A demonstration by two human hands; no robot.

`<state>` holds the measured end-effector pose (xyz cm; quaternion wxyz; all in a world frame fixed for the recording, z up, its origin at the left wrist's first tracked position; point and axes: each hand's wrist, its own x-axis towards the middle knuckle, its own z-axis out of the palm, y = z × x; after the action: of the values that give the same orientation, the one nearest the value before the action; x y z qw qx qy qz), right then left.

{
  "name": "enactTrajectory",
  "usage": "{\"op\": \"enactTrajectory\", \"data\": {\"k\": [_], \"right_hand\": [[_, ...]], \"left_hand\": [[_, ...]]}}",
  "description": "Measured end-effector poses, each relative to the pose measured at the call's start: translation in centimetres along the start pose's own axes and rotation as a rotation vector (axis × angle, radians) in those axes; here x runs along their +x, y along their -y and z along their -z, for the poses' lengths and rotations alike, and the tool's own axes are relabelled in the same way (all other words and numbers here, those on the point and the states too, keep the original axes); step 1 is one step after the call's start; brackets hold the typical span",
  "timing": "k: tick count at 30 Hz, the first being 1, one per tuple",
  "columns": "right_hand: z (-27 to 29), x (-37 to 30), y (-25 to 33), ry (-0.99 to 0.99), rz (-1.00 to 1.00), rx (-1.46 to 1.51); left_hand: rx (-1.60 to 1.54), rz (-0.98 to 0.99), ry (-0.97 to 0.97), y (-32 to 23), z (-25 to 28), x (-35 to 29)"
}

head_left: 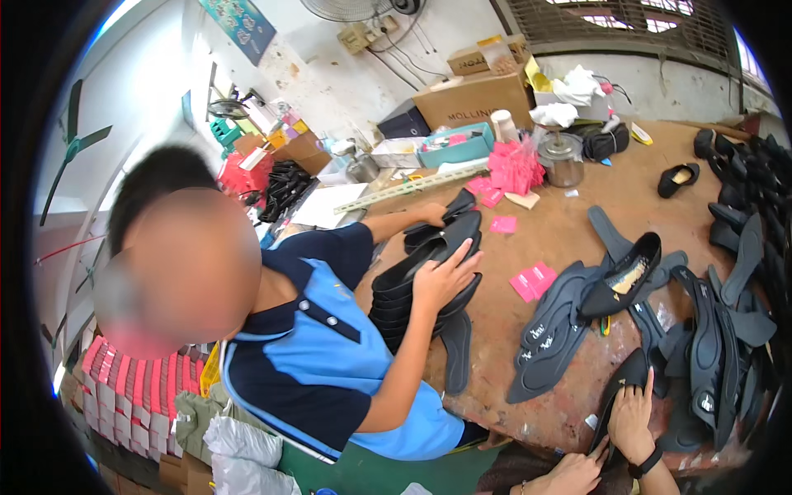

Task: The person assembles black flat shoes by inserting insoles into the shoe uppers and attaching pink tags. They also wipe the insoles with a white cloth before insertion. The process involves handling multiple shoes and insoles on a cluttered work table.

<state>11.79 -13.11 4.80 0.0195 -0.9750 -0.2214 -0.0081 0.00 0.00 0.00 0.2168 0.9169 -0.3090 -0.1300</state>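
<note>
At the table's near edge, low on the right, I hold a black pointed flat shoe (629, 373) with both hands. My right hand (632, 425), with a dark watch strap at its wrist, lies over the shoe's opening, index finger stretched along its side. My left hand (575, 473) pinches the shoe's near end. What the right fingers do inside the shoe is hidden. Beyond it, another black flat shoe (615, 289) with a light inside rests on a pile of dark grey insoles (551, 346). More insoles (708, 355) lie just to the right.
On my left, a person in a blue shirt (330, 309) handles a stack of black shoes (404, 289). Many black shoes (747, 165) are heaped at the right edge. Pink cards (534, 282), a metal canister (561, 161) and a teal box (454, 148) stand or lie farther back.
</note>
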Motion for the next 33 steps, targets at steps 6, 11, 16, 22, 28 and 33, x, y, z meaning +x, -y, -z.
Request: {"op": "enactTrajectory", "data": {"k": [6,11,16,22,28,33], "right_hand": [[2.1,1.0,0.5,0.139,0.022,-0.141],[3.4,0.6,2.0,0.119,-0.037,-0.157],[3.3,0.4,1.7,-0.01,-0.005,-0.132],[2.2,1.2,1.2,-0.034,0.044,-0.068],[6.6,1.5,-0.9,0.048,0.209,0.354],[14.4,-1.9,-11.6,-0.179,-0.076,1.101]], "left_hand": [[-0.139,0.008,-0.123,-2.4,7.8,-1.1],[-0.037,0.024,0.06,-3.2,10.8,-0.5],[-0.03,0.023,0.152,-2.6,10.2,-0.3],[-0.019,0.05,0.037,-3.4,10.2,-1.3],[-0.165,-0.056,0.022,-3.1,15.6,0.1],[-0.454,0.201,-0.219,0.7,27.5,-4.1]]}}
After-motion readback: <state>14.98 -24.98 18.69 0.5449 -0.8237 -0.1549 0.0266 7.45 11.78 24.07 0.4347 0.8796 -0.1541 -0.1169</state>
